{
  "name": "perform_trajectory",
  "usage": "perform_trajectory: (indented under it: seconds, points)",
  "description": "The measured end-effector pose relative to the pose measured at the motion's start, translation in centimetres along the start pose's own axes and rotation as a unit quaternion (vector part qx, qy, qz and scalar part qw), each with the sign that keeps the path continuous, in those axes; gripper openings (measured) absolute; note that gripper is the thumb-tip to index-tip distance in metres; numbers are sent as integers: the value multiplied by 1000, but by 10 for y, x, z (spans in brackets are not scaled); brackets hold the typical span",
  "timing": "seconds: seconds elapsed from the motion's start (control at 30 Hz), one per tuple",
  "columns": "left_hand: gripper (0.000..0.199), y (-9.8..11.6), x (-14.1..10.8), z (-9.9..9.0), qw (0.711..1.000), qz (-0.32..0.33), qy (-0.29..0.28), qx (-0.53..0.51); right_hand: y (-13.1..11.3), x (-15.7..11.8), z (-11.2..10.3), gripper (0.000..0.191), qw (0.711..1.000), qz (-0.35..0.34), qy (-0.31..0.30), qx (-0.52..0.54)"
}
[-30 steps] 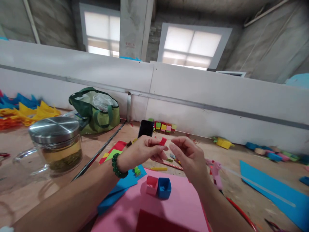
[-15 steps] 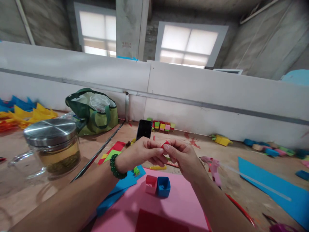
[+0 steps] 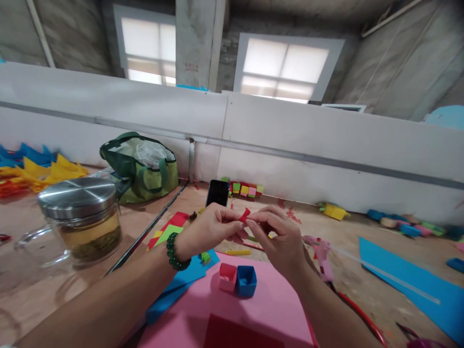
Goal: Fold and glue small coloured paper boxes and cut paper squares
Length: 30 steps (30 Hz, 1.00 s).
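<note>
A small folded red paper piece (image 3: 245, 215) is pinched between my two hands above the pink sheet. My left hand (image 3: 223, 223), with a green bead bracelet at its wrist, grips its lower left side between thumb and fingers. On the right side, the thumb and forefinger of my right hand (image 3: 277, 232) close on the same piece. Below them, an open pink paper box (image 3: 227, 277) stands beside an open blue paper box (image 3: 246, 281) on the pink sheet (image 3: 268, 304). A dark red sheet (image 3: 239, 333) lies at the bottom edge.
A glass mug (image 3: 85, 222) and green bag (image 3: 150, 169) stand at left. A phone (image 3: 217, 193) and small coloured blocks (image 3: 247, 190) are by the wall. A pink glue gun (image 3: 322, 256) and blue sheet (image 3: 409, 285) lie at right.
The fingers of my right hand have shifted slightly right and spread a little, and more of the red piece shows between my hands. The paper boxes have stayed in place.
</note>
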<state>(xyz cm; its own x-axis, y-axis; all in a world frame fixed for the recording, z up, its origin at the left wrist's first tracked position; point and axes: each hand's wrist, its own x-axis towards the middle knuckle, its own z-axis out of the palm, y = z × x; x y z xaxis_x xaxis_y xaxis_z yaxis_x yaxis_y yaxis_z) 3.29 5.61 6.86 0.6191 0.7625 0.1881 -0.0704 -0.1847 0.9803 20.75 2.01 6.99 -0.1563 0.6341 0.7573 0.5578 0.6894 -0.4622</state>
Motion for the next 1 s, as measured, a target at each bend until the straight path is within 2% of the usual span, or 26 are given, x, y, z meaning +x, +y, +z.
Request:
perform_trajectory:
  seconds: [0.27, 0.37, 0.43, 0.57, 0.73, 0.83, 0.93, 1.0]
  points:
    - [18, 0, 0, 1, 998, 25, -12, 53, -5, 3, -1, 9, 982, 136, -50, 123]
    - [20, -1, 0, 2, 998, 20, -17, 59, -3, 4, 0, 11, 979, 152, -49, 126]
    - [24, 0, 0, 1, 998, 13, -22, 49, -2, 3, 0, 10, 986, 130, -40, 99]
    - [27, 2, -1, 1, 999, -1, -26, 25, -2, 1, 1, 8, 999, 33, -19, 12]
    - [28, 5, -2, 4, 1000, 3, -18, -19, -2, -1, 0, 12, 991, -113, -5, -74]
    - [27, 6, -2, 8, 999, 12, -2, -46, 1, -3, -3, 16, 973, -168, -46, -151]
    - [23, 8, -1, 12, 997, -13, 14, -76, 7, -6, -6, 22, 960, -154, -124, -200]
    - [21, 8, 0, 12, 996, -28, 19, -85, 9, -7, -7, 25, 952, -151, -151, -220]
